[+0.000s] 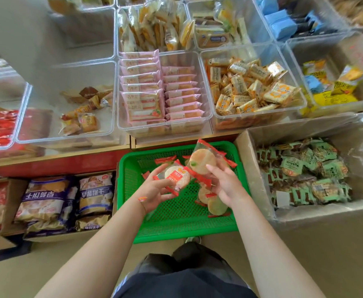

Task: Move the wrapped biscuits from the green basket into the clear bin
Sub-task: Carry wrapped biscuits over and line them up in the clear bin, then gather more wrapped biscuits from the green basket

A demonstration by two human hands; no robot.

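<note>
A green mesh basket (133,183) stands on the floor below the shelf edge. My left hand (154,190) grips a wrapped round biscuit (176,176) with an orange label, above the basket. My right hand (223,183) holds a stack of clear, red-edged biscuit packets (202,161); one stands upright above its fingers. A few more wrapped biscuits (216,206) lie in the basket under my right wrist. On the shelf above, left of centre, a clear bin (66,134) holds only a few snacks.
Clear bins fill the shelf: pink packets (141,100) in the middle, orange-yellow squares (249,89) to the right. A cardboard box (247,164) of green packets sits right of the basket. Boxes of bagged bread (68,196) stand at left.
</note>
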